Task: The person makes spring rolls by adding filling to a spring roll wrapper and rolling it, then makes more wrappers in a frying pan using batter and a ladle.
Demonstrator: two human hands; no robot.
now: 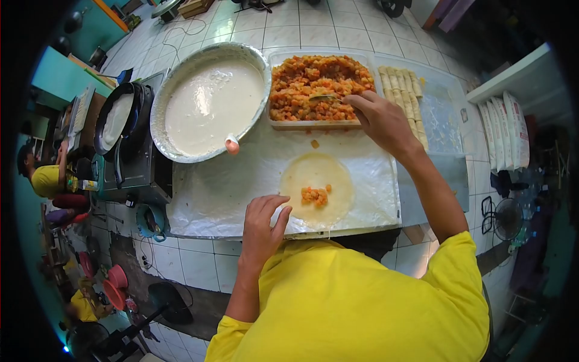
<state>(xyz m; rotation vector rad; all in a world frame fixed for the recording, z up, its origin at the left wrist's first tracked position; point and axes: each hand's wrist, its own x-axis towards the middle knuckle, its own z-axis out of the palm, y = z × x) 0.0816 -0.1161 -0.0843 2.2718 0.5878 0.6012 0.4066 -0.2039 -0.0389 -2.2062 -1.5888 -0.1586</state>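
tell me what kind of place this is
Probably a small food-prep kitchen making filled rolls by hand. A big bowl of batter sits beside a pan on a stove, a tray of orange filling and finished rolls, all on a tiled floor.

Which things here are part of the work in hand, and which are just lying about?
In use: left hand on the round wrapper; right hand with spoon in the filling tray; finished rolls.

Lying about: batter bowl, pan on stove, fan, white bags.
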